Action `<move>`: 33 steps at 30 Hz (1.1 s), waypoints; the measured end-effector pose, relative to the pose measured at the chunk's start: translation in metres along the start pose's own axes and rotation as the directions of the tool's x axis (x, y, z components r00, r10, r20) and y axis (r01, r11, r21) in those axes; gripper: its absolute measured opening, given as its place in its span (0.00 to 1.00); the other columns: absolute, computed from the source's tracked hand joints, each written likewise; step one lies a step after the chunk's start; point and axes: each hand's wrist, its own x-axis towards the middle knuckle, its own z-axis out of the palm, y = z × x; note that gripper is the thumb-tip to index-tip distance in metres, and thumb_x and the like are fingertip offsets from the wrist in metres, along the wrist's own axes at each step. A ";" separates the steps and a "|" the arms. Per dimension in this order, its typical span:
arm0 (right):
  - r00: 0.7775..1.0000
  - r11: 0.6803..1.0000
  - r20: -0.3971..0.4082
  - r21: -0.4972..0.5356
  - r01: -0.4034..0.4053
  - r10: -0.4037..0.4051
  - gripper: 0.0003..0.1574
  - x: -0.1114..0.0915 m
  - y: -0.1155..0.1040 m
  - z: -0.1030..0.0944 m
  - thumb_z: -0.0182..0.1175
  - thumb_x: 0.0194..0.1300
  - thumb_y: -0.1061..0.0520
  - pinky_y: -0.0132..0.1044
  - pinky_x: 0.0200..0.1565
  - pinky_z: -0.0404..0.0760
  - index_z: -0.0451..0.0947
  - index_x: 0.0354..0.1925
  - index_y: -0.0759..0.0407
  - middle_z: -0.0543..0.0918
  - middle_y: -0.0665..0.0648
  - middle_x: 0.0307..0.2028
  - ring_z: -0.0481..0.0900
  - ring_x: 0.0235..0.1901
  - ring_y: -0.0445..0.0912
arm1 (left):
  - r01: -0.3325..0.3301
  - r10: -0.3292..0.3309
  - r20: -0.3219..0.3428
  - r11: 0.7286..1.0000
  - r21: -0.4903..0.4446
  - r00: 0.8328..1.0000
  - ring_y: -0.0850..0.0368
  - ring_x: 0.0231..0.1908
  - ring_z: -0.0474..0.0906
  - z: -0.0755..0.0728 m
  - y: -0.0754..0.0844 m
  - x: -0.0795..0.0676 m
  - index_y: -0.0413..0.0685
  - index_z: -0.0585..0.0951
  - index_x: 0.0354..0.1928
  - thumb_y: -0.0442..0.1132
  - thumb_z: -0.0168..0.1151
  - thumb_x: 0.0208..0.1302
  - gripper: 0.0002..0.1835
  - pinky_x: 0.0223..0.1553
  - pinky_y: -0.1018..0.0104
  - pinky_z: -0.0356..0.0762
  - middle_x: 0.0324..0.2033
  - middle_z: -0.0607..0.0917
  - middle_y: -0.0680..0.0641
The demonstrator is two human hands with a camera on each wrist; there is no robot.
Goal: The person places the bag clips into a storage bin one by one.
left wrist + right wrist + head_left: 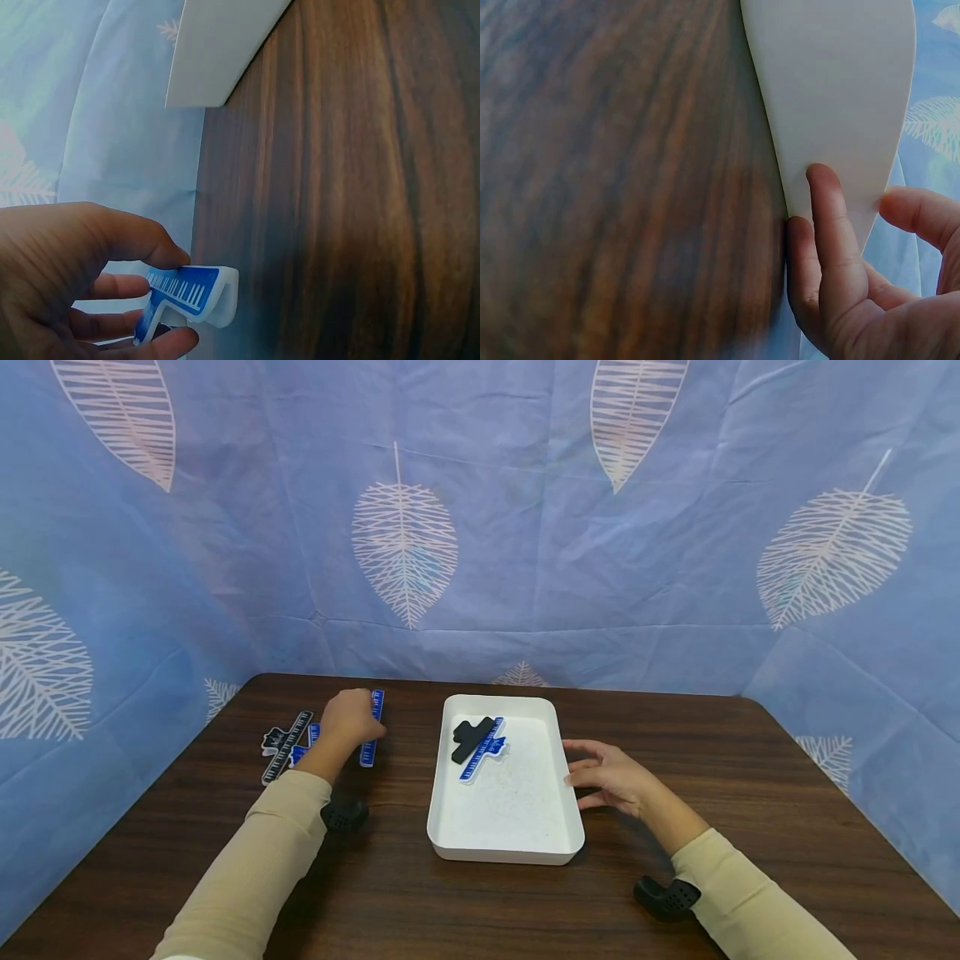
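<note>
My left hand [347, 724] pinches a blue clip with white ruler marks [367, 754] over the left part of the table. In the left wrist view, thumb and fingers hold this clip [184, 289] at its edges. My right hand [613, 779] rests its fairly straight fingers against the right side of a white tray [517, 818]. The right wrist view shows these fingertips [825, 180] on the tray's outer wall [832, 90]. Inside the tray, a black clip [470, 739] and a blue clip [481, 752] lie side by side.
Left of my left hand, a black clip with ruler marks [287, 747] lies on the dark wooden table [397, 893]. Beside it is another blue clip [297, 753], partly hidden by the hand. A blue leaf-patterned cloth [487, 577] hangs behind the table.
</note>
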 end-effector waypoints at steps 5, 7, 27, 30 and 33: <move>1.000 1.000 -0.001 -0.005 0.001 -0.001 0.49 0.000 0.000 0.001 0.59 0.62 0.69 0.51 0.41 0.84 0.46 0.74 0.67 0.68 0.78 0.60 0.82 0.44 0.55 | -0.041 0.041 -0.024 0.999 -0.001 0.999 0.49 0.33 0.77 -0.001 0.006 -0.004 0.38 0.80 0.42 0.43 0.73 0.52 0.20 0.37 0.52 0.79 0.34 0.82 0.42; 1.000 1.000 -0.001 -0.004 0.002 -0.002 0.49 0.000 0.000 0.001 0.59 0.62 0.69 0.51 0.41 0.84 0.46 0.74 0.67 0.67 0.78 0.60 0.82 0.44 0.55 | -0.059 0.059 -0.037 0.998 -0.003 0.998 0.48 0.33 0.77 -0.001 0.009 -0.006 0.37 0.80 0.43 0.43 0.73 0.52 0.21 0.38 0.51 0.80 0.34 0.82 0.42; 1.000 1.000 -0.006 0.000 0.003 -0.003 0.50 -0.001 0.000 0.001 0.60 0.61 0.68 0.51 0.41 0.84 0.46 0.74 0.68 0.67 0.79 0.60 0.82 0.44 0.55 | -0.197 0.195 -0.120 0.980 -0.006 0.973 0.47 0.39 0.78 -0.006 0.042 -0.022 0.37 0.81 0.47 0.42 0.74 0.49 0.24 0.44 0.52 0.80 0.38 0.83 0.41; 1.000 1.000 -0.007 -0.002 0.003 -0.003 0.50 -0.001 -0.001 0.001 0.60 0.61 0.68 0.50 0.40 0.84 0.46 0.74 0.68 0.67 0.79 0.60 0.82 0.44 0.55 | -0.209 0.206 -0.125 0.978 -0.012 0.971 0.47 0.39 0.78 -0.008 0.047 -0.024 0.37 0.82 0.47 0.42 0.75 0.49 0.24 0.43 0.52 0.80 0.38 0.83 0.41; 1.000 1.000 -0.009 0.000 0.001 -0.001 0.49 -0.002 -0.001 0.001 0.60 0.61 0.69 0.51 0.41 0.84 0.46 0.74 0.68 0.67 0.79 0.60 0.82 0.44 0.55 | -0.220 0.216 -0.129 0.975 -0.018 0.968 0.48 0.39 0.78 -0.009 0.052 -0.026 0.38 0.82 0.47 0.42 0.75 0.49 0.24 0.43 0.53 0.80 0.38 0.84 0.41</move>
